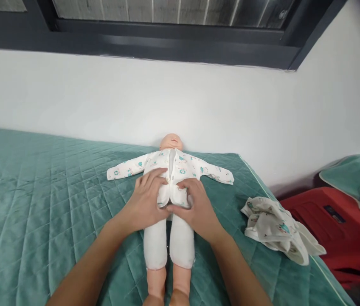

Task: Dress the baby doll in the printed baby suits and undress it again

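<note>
Doll [181, 244], one, at the centre of the frame, on its back. Head and lower legs of smooth, plastic-looking material; upper legs of white, padded cloth, rounded and stuffed. One head, two legs. Long axis runs up and down the frame: head to the wall, feet to the lower edge.

Jacket [183, 165], one, on the doll; thin white cloth with small green and brownish prints. Two sleeves, spread to left and right; two front panels, nearly meeting, with a narrow gap towards the neck.

Hands, two. Left hand [146, 200]: fingers on the left-hand panel, thumb at its hem, a moderate curved gap between. Right hand [195, 206]: fingers bent on the right-hand panel, thumb at the hem, likewise curved. Cannot tell whether either pinches the cloth.

Garment [275, 229], one, crumpled, white printed cloth, right of centre.

Quilt [55, 204], one, green, stitched in diamonds, beneath all these.

Case [323, 216], one, red, ridged, lower right; green cloth [358, 178] above.

Wall [103, 93], smooth, white; window frame [167, 46], dark, across the top.
</note>
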Demonstrator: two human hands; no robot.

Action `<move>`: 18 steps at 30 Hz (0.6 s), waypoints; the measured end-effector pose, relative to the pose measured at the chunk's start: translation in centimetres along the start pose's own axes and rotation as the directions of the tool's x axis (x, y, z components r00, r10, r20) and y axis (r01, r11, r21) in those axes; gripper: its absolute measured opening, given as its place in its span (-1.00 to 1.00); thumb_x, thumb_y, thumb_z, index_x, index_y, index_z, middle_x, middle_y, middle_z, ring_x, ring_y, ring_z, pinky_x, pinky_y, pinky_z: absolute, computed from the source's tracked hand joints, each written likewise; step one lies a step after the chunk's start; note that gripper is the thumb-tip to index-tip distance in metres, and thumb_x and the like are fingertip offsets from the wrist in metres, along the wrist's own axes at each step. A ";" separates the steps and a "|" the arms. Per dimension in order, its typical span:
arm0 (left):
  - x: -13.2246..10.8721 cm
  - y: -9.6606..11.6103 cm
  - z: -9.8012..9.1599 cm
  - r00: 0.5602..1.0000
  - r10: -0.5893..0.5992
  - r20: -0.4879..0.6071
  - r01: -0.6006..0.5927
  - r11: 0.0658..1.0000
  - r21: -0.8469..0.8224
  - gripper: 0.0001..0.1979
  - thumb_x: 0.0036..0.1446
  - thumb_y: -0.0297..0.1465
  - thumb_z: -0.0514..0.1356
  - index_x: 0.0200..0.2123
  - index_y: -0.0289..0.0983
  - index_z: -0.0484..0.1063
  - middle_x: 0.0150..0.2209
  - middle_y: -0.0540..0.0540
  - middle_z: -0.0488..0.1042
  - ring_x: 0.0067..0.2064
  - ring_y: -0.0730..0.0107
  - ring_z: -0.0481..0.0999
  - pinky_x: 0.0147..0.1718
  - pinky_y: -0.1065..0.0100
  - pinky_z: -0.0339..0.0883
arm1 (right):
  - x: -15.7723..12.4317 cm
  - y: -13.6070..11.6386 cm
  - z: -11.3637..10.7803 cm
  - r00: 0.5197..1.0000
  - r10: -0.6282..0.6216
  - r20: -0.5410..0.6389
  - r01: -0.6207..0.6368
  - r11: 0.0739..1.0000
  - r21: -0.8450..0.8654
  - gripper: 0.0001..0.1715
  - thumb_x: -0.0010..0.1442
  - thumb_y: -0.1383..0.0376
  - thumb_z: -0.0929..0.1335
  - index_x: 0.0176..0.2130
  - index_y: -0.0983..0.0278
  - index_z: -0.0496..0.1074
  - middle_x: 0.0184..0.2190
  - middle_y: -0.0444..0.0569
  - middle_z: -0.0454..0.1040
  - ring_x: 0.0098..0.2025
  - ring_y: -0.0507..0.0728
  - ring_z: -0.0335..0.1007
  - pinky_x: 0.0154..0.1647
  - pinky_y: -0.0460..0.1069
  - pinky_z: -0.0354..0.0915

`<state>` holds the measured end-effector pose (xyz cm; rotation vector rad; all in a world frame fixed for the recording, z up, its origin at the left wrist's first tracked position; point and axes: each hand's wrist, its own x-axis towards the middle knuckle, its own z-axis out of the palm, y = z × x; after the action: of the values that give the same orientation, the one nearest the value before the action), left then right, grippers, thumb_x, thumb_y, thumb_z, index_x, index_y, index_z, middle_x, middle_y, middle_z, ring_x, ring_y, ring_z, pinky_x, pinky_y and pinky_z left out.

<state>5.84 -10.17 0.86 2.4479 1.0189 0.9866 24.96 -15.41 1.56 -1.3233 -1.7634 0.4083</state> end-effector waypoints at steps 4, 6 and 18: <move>-0.5 -0.5 -0.6 0.996 -0.045 0.077 0.051 0.996 -0.077 -0.56 -0.06 -0.47 0.24 -0.07 -0.16 0.24 0.30 -0.17 0.20 0.32 0.03 0.15 0.22 0.02 0.05 | -0.1 -0.4 0.0 0.995 -0.015 0.100 0.022 0.998 -0.062 -0.44 -0.01 0.36 0.47 -0.02 0.16 0.32 0.02 0.02 0.30 0.04 0.21 0.28 0.05 0.10 0.27; -0.3 -0.4 -0.6 0.995 -0.104 0.002 0.103 0.984 -0.148 -0.75 0.00 -0.50 0.17 -0.21 -0.17 0.29 0.21 -0.11 0.33 0.25 0.10 0.28 0.18 0.08 0.13 | -0.3 -0.3 0.2 0.999 0.038 0.034 -0.036 0.997 -0.066 -0.58 0.03 0.41 0.40 -0.08 0.18 0.34 -0.06 0.00 0.35 -0.09 0.15 0.33 -0.05 0.05 0.29; -2.7 -5.7 0.0 0.353 -0.752 -0.556 0.205 0.642 -0.738 -0.77 0.14 -0.29 0.19 -0.19 -0.23 0.24 0.07 -0.13 0.32 0.16 0.15 0.30 0.18 0.12 0.13 | -1.0 5.4 -3.5 0.379 0.460 -0.803 -0.232 0.887 0.399 -0.63 0.07 0.19 0.35 -0.09 0.20 0.31 -0.17 -0.08 0.37 -0.16 0.10 0.34 -0.14 0.02 0.31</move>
<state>1.60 -8.11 -3.33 0.9002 1.3651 1.9261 31.08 -15.03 -0.69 -1.3626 -0.4998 0.0661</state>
